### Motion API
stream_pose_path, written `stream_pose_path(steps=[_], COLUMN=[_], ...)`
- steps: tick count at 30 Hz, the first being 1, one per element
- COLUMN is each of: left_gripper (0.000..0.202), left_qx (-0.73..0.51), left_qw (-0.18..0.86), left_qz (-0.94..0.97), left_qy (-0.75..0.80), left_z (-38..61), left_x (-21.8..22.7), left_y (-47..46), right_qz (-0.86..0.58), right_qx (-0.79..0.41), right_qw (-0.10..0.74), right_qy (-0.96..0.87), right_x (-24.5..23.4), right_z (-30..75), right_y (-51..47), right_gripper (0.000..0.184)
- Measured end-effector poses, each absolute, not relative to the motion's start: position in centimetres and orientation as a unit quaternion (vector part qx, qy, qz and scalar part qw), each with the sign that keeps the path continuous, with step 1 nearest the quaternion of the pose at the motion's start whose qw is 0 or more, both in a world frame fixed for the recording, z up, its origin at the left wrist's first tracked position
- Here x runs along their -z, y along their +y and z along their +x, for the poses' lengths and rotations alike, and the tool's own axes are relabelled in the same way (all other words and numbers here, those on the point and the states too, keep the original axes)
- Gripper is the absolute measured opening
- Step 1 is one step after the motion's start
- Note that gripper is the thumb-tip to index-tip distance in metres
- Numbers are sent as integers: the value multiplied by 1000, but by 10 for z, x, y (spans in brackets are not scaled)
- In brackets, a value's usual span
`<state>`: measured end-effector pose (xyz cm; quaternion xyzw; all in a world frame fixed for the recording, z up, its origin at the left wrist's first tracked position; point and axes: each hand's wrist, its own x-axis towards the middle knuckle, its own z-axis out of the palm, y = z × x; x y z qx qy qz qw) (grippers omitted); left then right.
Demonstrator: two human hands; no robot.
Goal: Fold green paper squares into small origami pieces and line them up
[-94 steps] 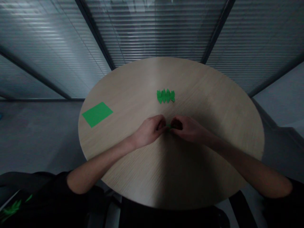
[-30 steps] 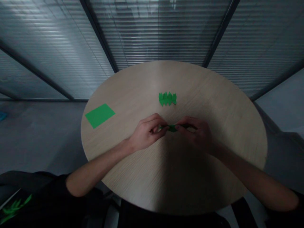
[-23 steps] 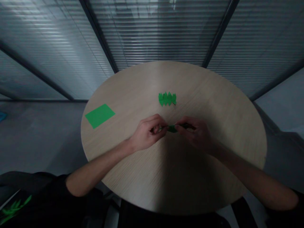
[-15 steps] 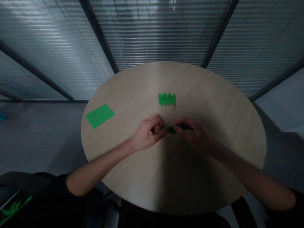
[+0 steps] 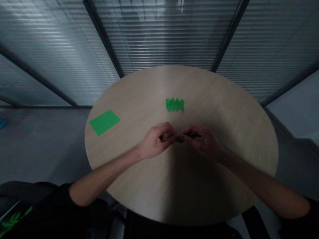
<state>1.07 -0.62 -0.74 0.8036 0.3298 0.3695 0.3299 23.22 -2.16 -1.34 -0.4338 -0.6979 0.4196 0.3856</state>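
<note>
The left hand (image 5: 156, 140) and right hand (image 5: 203, 141) are clamping a small green paper piece (image 5: 179, 140) between them; uneven pinching is risking a tear or a slip onto the tabletop (image 5: 224, 109).

On a round pale-wood bench (image 5: 224, 99), a flat rectangular green paper sheet (image 5: 104, 122) is laid toward the left side, and a row of pointed folded green paper units (image 5: 174, 105) is placed near the middle, to the sheet's right. A small folded green paper piece (image 5: 179, 140) is held between the left hand (image 5: 157, 140) and the right hand (image 5: 203, 141), in front of that row. A glass partition with slatted blinds (image 5: 164, 33) is set behind the bench.
</note>
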Motion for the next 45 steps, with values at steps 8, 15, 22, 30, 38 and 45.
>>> stream_pose_path(steps=[8, 15, 22, 30, 38, 45], left_gripper=[23, 20, 24, 21, 17, 28], left_qx=[-333, -280, -294, -309, -271, -221], left_qw=[422, 354, 341, 235, 140, 131], left_qz=[752, 802, 807, 829, 908, 936], left_qy=[381, 392, 382, 403, 287, 239], left_z=[9, 6, 7, 3, -2, -5], left_x=[13, 13, 14, 17, 16, 23], left_y=[-2, 0, 1, 4, -7, -3], right_qz=[-466, -467, -490, -485, -501, -491], right_qx=[-425, -345, -390, -319, -256, -230], right_qw=[340, 300, 300, 248, 255, 246], right_qy=[-698, -757, -719, -776, -786, -803], right_x=[12, 14, 15, 14, 18, 20], right_z=[238, 238, 241, 243, 240, 239], right_y=[-15, -13, -11, -8, -12, -13], right_gripper=[29, 18, 22, 21, 9, 4])
